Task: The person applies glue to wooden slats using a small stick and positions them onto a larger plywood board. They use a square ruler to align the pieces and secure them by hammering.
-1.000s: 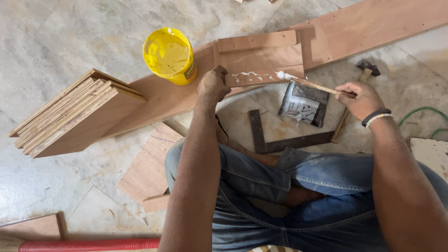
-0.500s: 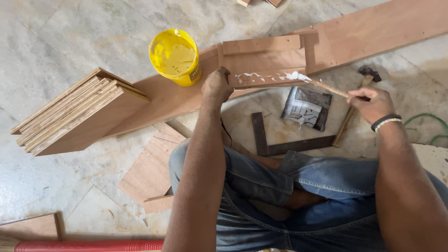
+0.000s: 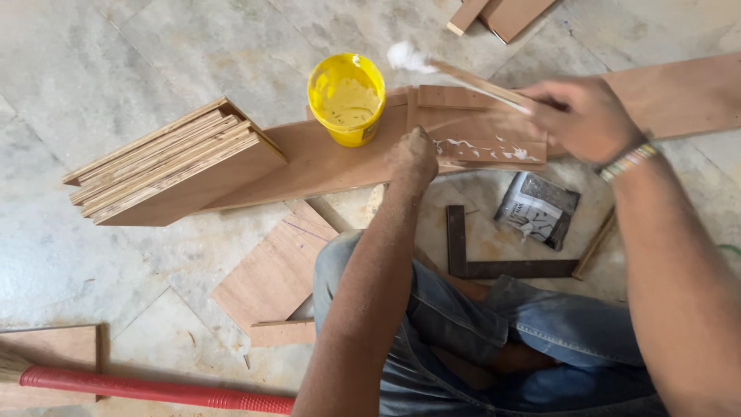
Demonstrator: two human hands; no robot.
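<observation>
Yellow glue tub [image 3: 346,97] nr stick [image 3: 471,77]; ply stack [image 3: 174,162] left.

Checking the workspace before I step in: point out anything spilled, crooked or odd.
Nothing looks spilled. White glue lies in uneven streaks on the small wooden piece, seemingly deliberate. The stick in the right hand carries a white blob near the open yellow glue tub. The left hand steadies the piece.

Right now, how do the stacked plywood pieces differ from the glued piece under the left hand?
The plywood stack is several boards piled together left of the yellow tub; the glued piece is single, right of it. The stack's faces look bare; the glued piece carries white smears. Nobody touches the stack; the left hand presses the glued piece. Both rest on the long board.
</observation>
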